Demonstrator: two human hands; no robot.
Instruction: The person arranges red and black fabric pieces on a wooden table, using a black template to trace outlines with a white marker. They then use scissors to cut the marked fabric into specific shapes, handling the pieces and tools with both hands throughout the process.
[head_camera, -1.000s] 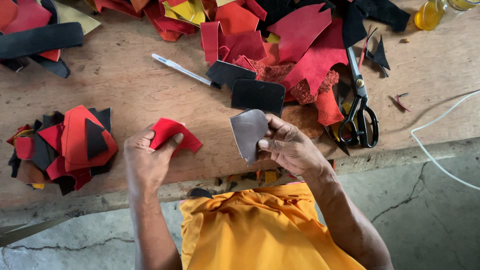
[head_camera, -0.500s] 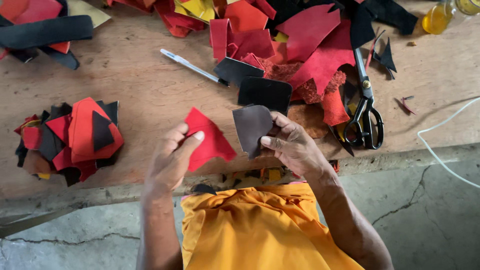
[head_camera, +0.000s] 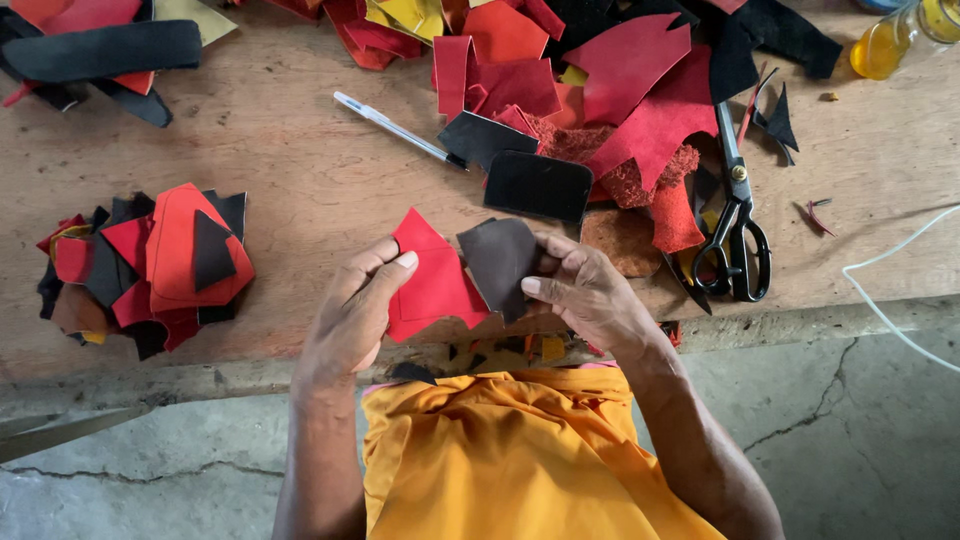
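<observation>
L hand (head_camera: 355, 310) holds red scrap (head_camera: 432, 283), R hand (head_camera: 590, 290) brown piece (head_camera: 500, 262)

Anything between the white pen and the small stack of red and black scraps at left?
Nothing: head view shows bare wooden table between white pen and scrap stack.
</observation>
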